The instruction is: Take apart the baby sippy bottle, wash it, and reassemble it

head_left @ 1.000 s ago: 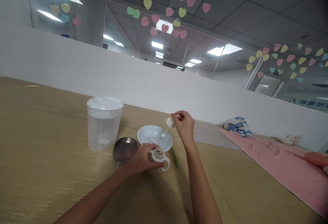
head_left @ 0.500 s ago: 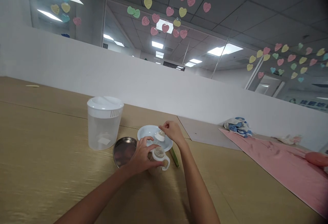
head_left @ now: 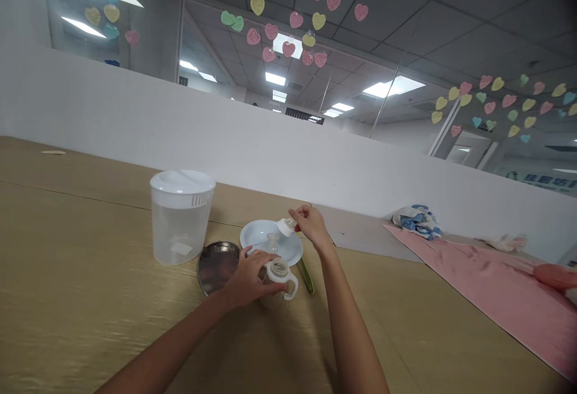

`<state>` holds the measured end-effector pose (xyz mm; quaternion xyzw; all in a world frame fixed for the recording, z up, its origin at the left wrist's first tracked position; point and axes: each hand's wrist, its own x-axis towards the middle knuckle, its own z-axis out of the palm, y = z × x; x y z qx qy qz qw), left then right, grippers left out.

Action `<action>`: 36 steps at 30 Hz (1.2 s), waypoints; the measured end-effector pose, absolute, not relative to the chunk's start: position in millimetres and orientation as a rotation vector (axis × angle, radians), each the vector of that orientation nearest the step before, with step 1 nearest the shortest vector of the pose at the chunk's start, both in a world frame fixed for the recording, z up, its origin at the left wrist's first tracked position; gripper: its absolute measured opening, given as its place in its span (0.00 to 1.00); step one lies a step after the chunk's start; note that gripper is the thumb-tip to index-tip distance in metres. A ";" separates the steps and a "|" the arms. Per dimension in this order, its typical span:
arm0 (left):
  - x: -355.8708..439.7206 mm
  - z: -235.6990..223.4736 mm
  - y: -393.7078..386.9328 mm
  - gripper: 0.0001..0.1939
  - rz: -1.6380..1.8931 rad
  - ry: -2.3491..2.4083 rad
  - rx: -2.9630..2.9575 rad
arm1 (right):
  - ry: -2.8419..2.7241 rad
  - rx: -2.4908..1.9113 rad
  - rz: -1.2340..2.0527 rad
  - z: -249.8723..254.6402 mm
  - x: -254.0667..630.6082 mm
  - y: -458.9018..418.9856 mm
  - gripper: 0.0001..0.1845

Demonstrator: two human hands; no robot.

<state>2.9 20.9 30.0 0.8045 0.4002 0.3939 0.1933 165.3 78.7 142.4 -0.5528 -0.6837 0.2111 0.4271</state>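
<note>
My left hand (head_left: 252,278) is wrapped around a clear baby bottle (head_left: 279,268) with a white handle, its neck uncovered. Pinched in the fingers of my right hand (head_left: 310,223) is a bottle nipple with a white collar (head_left: 285,227), tilted on its side. It hovers over the right part of a pale blue-white bowl (head_left: 250,233). Inside the bowl lies a small clear object (head_left: 273,240) that I cannot make out well. A round metal dish (head_left: 208,271) stands to the left of my left hand, partly covered by it.
Left of the dish is a clear bucket with a white lid (head_left: 182,217). A green long-handled item (head_left: 307,277) lies right of the bottle. Farther right are a pink cloth (head_left: 469,268), a bundled blue-white cloth (head_left: 418,222) and a reddish-orange object (head_left: 554,277). A white wall (head_left: 288,154) borders the table.
My right hand has moved slightly up and right, and the nipple has turned from upright to sideways. My left hand stays on the bottle.
</note>
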 end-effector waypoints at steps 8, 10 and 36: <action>2.1 26.2 24.2 0.31 1.109 1.106 2.254 | -1.934 -1.166 1.222 136.4 152.7 69.4 0.19; 1.6 24.1 25.6 0.31 1.103 1.111 2.259 | -1.958 -1.216 1.256 128.6 145.3 72.3 0.20; 5.6 28.9 15.1 0.32 1.161 1.357 2.642 | -1.989 -1.210 1.140 113.5 140.7 83.1 0.21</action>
